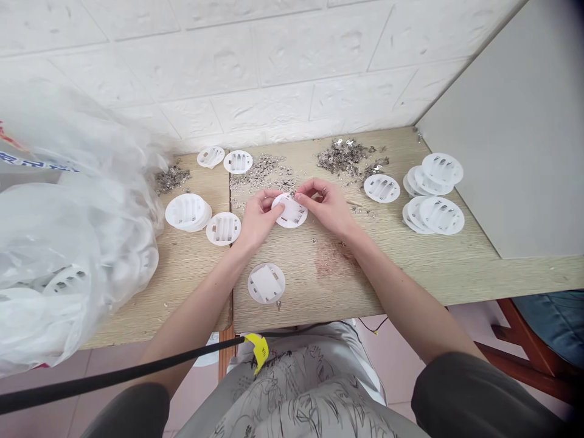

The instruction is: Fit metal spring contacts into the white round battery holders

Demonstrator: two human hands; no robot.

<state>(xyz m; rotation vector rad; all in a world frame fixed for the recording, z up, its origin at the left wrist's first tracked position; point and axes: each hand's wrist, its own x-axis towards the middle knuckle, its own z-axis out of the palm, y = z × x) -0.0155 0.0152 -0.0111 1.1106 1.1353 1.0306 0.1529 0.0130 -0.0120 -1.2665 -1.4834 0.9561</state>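
A round white plastic battery holder (292,212) is held a little above the table between my hands. My left hand (261,214) grips its left edge, thumb across the top face. At its upper right edge, my right hand (323,204) pinches with thumb and forefinger; a tiny metal piece seems to be at the fingertips, partly hidden. Beyond my hands lie a heap of small metal clips (344,157) and a spread of small metal parts (262,172). Closer to me, another battery holder (266,283) lies with its flat square side up.
Stacked white holders (441,215) stand at the right, with a single holder (382,188) nearer. More stacked holders (185,212) sit left beside a dark metal pile (172,178). A large plastic bag (77,243) of holders fills the left side. A black cable (123,372) crosses in front.
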